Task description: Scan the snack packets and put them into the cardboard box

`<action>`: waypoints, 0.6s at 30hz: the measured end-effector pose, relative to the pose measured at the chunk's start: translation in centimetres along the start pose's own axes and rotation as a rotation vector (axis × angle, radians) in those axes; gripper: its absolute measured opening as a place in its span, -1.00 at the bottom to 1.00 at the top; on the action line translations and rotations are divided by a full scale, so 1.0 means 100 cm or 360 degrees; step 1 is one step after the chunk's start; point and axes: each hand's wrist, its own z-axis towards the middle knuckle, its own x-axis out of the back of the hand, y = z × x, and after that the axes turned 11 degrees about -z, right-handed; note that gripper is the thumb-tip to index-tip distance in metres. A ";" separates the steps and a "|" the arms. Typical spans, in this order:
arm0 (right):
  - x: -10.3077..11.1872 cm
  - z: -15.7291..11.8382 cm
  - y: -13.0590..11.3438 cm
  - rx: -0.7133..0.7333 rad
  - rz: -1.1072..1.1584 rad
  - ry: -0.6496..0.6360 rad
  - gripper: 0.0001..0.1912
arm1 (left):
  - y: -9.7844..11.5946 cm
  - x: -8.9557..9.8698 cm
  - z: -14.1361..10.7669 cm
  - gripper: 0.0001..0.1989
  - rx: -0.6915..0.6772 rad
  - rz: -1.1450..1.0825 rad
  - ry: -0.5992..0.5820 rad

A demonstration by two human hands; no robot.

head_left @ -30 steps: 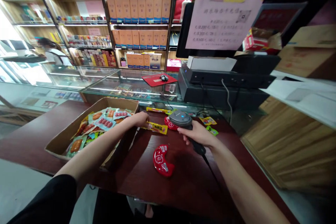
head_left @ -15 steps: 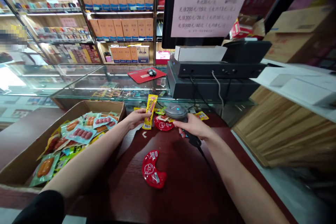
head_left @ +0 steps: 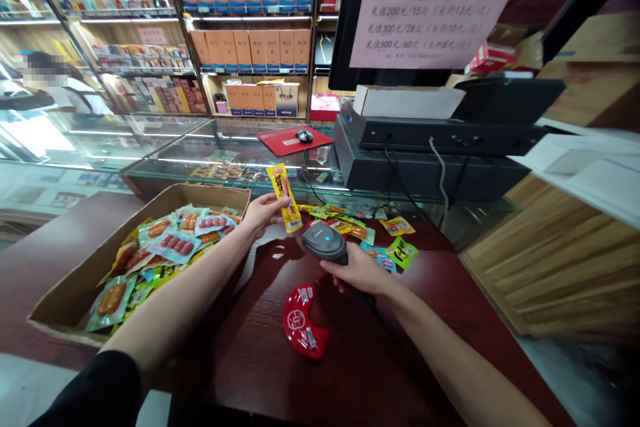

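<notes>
My left hand (head_left: 265,215) pinches a slim yellow snack packet (head_left: 284,199) near its middle, holding it tilted above the dark red table. My right hand (head_left: 363,270) is wrapped around the handle of a grey barcode scanner (head_left: 325,241), which has a small blue light on top. The scanner's head points toward the yellow packet and stays apart from it. In front of both hands lies a red curved package (head_left: 299,323). Behind the scanner are several snack packets, among them a green packet (head_left: 401,253); the scanner partly covers this group.
A cardboard box (head_left: 65,300) of packaged sausages stands at the left. Behind the table is a glass display counter (head_left: 210,140) with a red mouse pad (head_left: 273,141). A monitor with a pink notice (head_left: 430,7) stands at the back right. A person (head_left: 65,83) is far left.
My left hand has tipped the yellow packet the other way and raised it slightly. My right hand has brought the scanner nearer to me, uncovering more packets behind it. The view has shifted a little left.
</notes>
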 end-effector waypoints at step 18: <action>-0.004 -0.004 -0.005 0.0100 0.0032 0.0062 -0.75 | 0.001 -0.003 0.000 -0.52 0.0029 0.0007 -0.0023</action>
